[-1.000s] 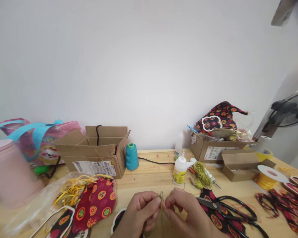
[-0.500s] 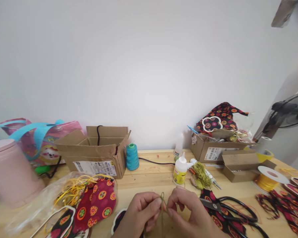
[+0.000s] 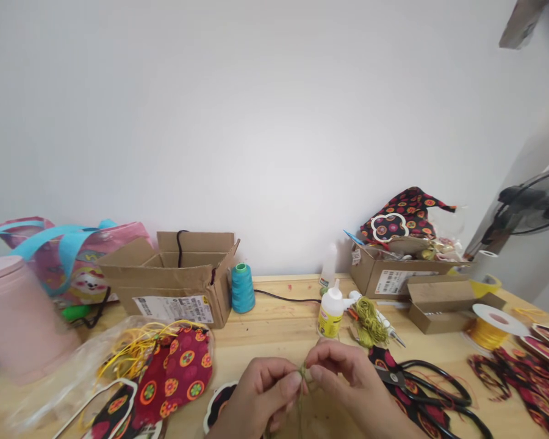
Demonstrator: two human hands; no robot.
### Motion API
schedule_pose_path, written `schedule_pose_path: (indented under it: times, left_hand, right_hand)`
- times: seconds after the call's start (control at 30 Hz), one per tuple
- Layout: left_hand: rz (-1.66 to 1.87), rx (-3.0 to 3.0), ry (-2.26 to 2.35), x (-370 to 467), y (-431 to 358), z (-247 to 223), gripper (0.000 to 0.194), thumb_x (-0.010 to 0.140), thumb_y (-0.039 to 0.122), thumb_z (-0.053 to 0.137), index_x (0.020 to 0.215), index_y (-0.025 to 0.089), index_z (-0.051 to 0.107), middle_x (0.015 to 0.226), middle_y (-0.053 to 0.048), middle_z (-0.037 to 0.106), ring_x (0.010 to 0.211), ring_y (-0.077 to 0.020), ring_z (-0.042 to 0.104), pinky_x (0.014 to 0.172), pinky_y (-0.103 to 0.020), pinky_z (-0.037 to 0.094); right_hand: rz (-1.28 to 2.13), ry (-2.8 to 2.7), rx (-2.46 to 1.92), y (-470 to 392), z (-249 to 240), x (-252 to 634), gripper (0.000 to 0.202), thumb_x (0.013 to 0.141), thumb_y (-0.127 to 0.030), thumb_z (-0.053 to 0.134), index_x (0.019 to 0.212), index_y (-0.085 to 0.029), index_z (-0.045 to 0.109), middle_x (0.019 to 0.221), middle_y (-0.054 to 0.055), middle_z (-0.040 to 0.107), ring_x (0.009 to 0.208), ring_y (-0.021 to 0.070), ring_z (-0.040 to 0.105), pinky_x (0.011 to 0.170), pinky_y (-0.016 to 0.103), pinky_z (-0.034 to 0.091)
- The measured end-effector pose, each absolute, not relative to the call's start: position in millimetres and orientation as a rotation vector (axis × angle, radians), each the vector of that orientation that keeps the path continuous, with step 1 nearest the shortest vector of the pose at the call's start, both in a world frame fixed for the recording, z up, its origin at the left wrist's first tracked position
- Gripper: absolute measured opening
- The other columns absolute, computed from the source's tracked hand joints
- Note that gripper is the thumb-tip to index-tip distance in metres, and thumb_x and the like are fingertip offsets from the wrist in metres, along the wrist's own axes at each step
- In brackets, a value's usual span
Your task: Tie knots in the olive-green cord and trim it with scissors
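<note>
Both my hands meet low in the middle of the view, over the wooden table. My left hand [image 3: 269, 393] pinches a thin olive-green cord [image 3: 301, 390] between thumb and forefinger. Close against it, my right hand [image 3: 345, 384] pinches the same cord, its fingertips nearly touching the left ones. The cord's loop is mostly covered by my fingertips, and its ends hang down below. A white glue bottle [image 3: 330, 314] with a yellow label stands just beyond my hands. Beside it lies a bundle of olive cord [image 3: 369, 322]. Black-handled scissors [image 3: 423, 387] rest on patterned fabric right of my right hand.
At the left are a pink canister [image 3: 18, 323], an open cardboard box [image 3: 165, 292], a teal thread cone [image 3: 243, 289] and red floral fabric [image 3: 178, 372] with yellow cord. To the right stand a filled box [image 3: 393, 274], a smaller box [image 3: 443, 305] and a yellow cord spool [image 3: 487, 329].
My right hand has moved slightly left and closer to my left hand. The cord loop that stood up between my fingers is now mostly covered by the fingertips.
</note>
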State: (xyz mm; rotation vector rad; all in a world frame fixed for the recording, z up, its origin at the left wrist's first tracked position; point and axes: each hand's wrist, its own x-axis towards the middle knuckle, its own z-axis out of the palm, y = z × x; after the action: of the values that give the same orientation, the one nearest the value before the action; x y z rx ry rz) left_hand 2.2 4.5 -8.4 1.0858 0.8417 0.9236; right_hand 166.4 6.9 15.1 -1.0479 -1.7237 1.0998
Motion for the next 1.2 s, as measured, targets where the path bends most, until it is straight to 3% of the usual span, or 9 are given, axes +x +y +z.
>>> schedule_pose_path:
  times: [0.2, 0.4, 0.67, 1.2]
  left_hand:
    - [0.859, 1.122, 0.841, 5.0, 3.0, -5.0, 0.038, 0.064, 0.047, 0.064, 0.052, 0.015, 0.051, 0.040, 0.008, 0.038, 0.031, -0.0018, 0.024, 0.033, -0.018, 0.014]
    - [0.845, 1.138, 0.851, 4.0, 3.0, -6.4, 0.038, 0.063, 0.049, 0.063, 0.056, 0.013, 0.055, 0.039, 0.008, 0.039, 0.030, -0.0018, 0.023, 0.032, -0.019, 0.013]
    - [0.856, 1.145, 0.854, 3.6, 2.3, -5.3, 0.040, 0.063, 0.050, 0.063, 0.050, 0.015, 0.049, 0.039, 0.008, 0.038, 0.030, -0.0020, 0.024, 0.032, -0.019, 0.013]
    - [0.808, 1.234, 0.883, 4.0, 2.1, -2.5, 0.040, 0.065, 0.053, 0.059, 0.055, 0.015, 0.051, 0.041, 0.008, 0.038, 0.031, -0.0022, 0.023, 0.032, -0.019, 0.012]
  right_hand:
    - [1.236, -1.643, -1.006, 8.0, 16.0, 163.9, 0.016, 0.070, -0.028, 0.056, 0.062, -0.013, 0.056, 0.059, 0.000, 0.048, 0.054, 0.0110, 0.041, 0.052, 0.023, 0.032]
    - [1.374, -1.579, -0.955, 9.0, 17.7, 165.1, 0.019, 0.071, -0.031, 0.057, 0.063, -0.014, 0.052, 0.057, -0.001, 0.047, 0.053, 0.0102, 0.041, 0.052, 0.022, 0.032]
    - [0.560, -2.005, -0.876, 3.0, 24.3, 172.1, 0.011, 0.072, -0.011, 0.052, 0.064, -0.017, 0.055, 0.060, -0.001, 0.051, 0.058, 0.0112, 0.046, 0.055, 0.022, 0.035]
    - [0.581, -2.062, -1.032, 4.8, 24.2, 171.2, 0.012, 0.065, -0.006, 0.052, 0.059, -0.016, 0.054, 0.056, -0.002, 0.052, 0.054, 0.0097, 0.045, 0.050, 0.020, 0.033]
